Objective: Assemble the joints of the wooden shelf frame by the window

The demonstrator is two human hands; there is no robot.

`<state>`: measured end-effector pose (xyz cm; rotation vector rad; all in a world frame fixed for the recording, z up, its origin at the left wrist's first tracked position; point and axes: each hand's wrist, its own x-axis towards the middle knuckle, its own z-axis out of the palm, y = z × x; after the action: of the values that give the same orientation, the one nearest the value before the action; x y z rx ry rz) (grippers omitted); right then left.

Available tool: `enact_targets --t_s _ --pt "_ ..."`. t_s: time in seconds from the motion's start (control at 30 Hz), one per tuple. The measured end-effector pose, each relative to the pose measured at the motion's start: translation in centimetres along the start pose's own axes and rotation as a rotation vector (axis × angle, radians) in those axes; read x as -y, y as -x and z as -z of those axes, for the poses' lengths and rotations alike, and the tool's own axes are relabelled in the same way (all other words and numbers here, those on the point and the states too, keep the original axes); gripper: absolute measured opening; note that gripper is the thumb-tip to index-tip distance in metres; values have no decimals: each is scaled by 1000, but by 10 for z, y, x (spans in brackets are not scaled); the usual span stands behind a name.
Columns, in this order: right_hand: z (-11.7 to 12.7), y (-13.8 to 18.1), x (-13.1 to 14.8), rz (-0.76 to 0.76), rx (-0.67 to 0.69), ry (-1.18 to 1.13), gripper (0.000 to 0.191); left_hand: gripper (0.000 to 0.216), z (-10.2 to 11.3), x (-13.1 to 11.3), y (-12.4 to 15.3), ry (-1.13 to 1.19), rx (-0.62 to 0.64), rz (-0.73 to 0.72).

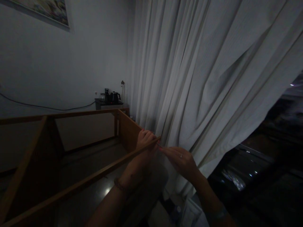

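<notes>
A brown wooden furniture frame with long rails and upright panels stretches from the lower left toward the middle. My left hand is wrapped around its near right corner, with fingers over the end panel and the wrist passing below the front rail. Just right of that corner, my right hand pinches a thin metal rod-like tool pointing at the rail's end. Dim light hides the tool's exact kind and whether its tip touches the wood.
A long pale curtain hangs close on the right. By the back wall, a small dark stand holds a black kettle and a coffee maker. A cable runs along the wall. Hard-to-make-out items lie on the floor below.
</notes>
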<state>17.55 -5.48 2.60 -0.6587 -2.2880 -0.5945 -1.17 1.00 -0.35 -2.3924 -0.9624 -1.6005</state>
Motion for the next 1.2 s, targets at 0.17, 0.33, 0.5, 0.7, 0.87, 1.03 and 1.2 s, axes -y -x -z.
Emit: enact_targets --t_s 0.17,0.33,0.5,0.7,0.87,1.03,1.2 --pt "13 -5 -9 88 128 -91 47 11 2 -1 -1 -5 22 23" --pt "16 -5 -15 88 177 -172 48 9 1 -1 -1 14 -20 16" --pt "11 -6 -19 72 150 -241 40 10 0 -1 0 -7 -8 37" --pt "3 -6 -22 37 109 -324 30 7 -1 -1 0 20 -12 41" --pt "-13 -3 -5 -325 -22 -550 18 12 -1 -4 -1 0 -11 54" --pt "-33 -2 26 -828 -205 -937 27 15 0 -3 -1 23 6 56" --pt "-46 -5 39 -1006 -355 -1104 37 19 2 -3 -1 49 11 44"
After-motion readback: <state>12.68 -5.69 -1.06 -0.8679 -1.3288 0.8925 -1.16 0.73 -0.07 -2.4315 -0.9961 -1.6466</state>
